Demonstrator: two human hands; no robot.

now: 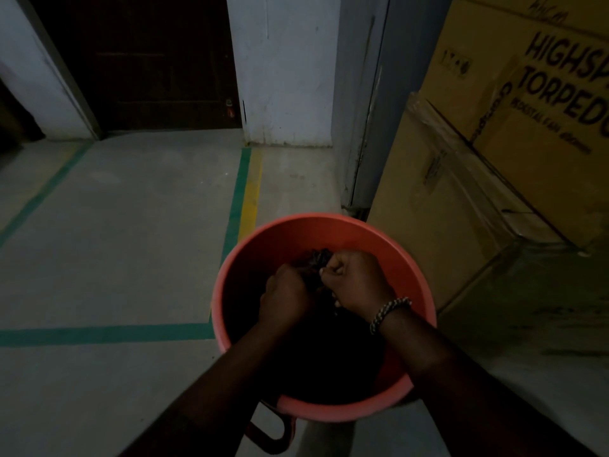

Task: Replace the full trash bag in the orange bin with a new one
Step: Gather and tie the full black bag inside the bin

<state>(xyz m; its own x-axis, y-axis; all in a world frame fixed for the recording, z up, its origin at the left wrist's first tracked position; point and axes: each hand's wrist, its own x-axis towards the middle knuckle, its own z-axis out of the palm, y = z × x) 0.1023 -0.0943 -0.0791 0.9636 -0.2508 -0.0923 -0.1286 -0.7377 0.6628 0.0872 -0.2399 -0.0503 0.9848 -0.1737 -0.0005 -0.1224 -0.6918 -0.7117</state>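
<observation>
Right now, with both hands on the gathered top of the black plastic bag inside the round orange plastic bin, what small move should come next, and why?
Probably lift straight up. The left hand and the right hand both grip the bunched neck of the black plastic bag, which sits wholly inside the round orange plastic bin, so it seems gathered and ready.

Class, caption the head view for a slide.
Left hand and right hand grip the black bag inside the orange bin.

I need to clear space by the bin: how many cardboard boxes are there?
2. A printed box sits at the upper right, stacked on a taped box that stands right of the orange bin. Others may be hidden beyond the frame's edge.
</observation>
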